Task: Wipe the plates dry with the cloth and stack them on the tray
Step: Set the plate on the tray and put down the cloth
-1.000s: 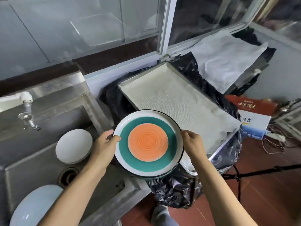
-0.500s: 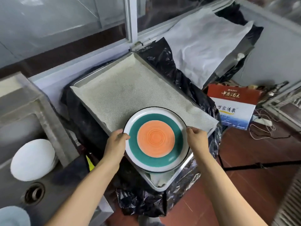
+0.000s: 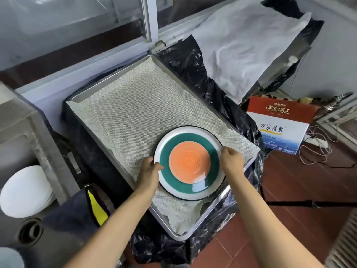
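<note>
- Left hand [image 3: 149,174], centre of frame: thumb lies over the near-left rim of the round plate with orange centre, teal ring and white border [image 3: 189,163]; fingers tucked under the rim, so it grips the edge.
- Right hand [image 3: 230,159]: fingers curled, pinching the plate's right rim.
- Plate sits low over the lower-right part of the rectangular metal tray [image 3: 212,206], on or just above its grey mesh liner [image 3: 127,113]; contact not certain.
- Change: a second ago the plate was held over the steel sink's [image 3: 23,132] edge, half a second ago over the tray's near corner; now it is well inside the tray. Judgement: placing step nearly done, release next.
- Count: one coloured plate in hand; none other on the tray, so this starts the stack.
- Lower left: one white plate [image 3: 25,192] in the sink, an edge of a second pale dish [image 3: 9,258] at the frame corner.
- One dark cloth with yellow patch [image 3: 94,206] draped between sink and tray.
- One red-and-white box [image 3: 280,124] at right.
</note>
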Motion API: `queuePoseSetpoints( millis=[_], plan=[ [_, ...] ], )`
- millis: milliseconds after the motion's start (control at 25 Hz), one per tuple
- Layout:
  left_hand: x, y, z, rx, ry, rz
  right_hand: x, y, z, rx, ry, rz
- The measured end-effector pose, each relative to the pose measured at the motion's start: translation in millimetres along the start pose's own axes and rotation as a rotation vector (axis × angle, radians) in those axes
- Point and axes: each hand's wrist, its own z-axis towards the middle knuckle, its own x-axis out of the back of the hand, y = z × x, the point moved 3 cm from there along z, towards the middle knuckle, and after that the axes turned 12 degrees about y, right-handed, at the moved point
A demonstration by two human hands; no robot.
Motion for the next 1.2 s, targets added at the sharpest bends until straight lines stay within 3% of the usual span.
queuePoseSetpoints(
  millis=[360, 800, 1200],
  plan=[
    [15.9, -4.7, -11.4, -0.190, -0.086, 0.133, 5.3, -9.1, -43.4, 0.337, 0.011, -0.071],
    [116.2, -9.9, -48.2, -0.434, 0.155, 0.092, -38.7, -59.6, -164.0, 0.621, -0.268, 0.081],
    [248.3, -56.9, -77.4, -0.403, 0.455, -0.084, -104.3, -88.9, -313.4, 0.847, -0.603, 0.107]
  ],
)
